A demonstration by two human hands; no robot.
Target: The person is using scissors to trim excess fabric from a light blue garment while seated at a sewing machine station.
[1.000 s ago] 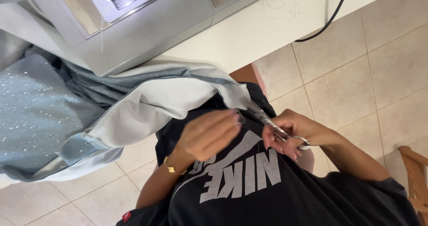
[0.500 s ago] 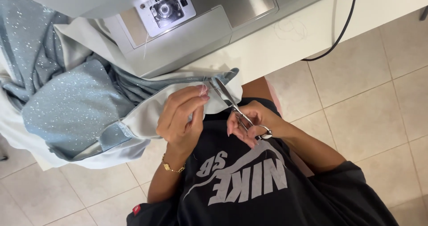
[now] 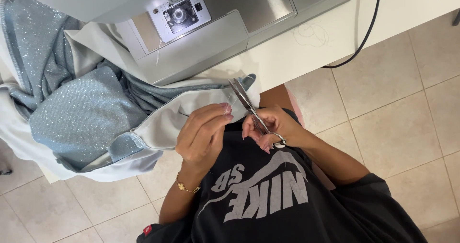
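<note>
Steel scissors [image 3: 249, 109] sit gripped in my right hand [image 3: 270, 126], blades parted just below the sewing machine [image 3: 201, 27], so they can reach the thread my left hand [image 3: 203, 133] pinches taut. Glittery blue fabric [image 3: 81, 113] drapes off the bench [image 3: 407, 8] left of the machine; I see no containers.

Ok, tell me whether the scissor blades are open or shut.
Open, slightly: the scissors in the right hand show two blades parted in a narrow V beside the thread pinched by the left hand.
</note>
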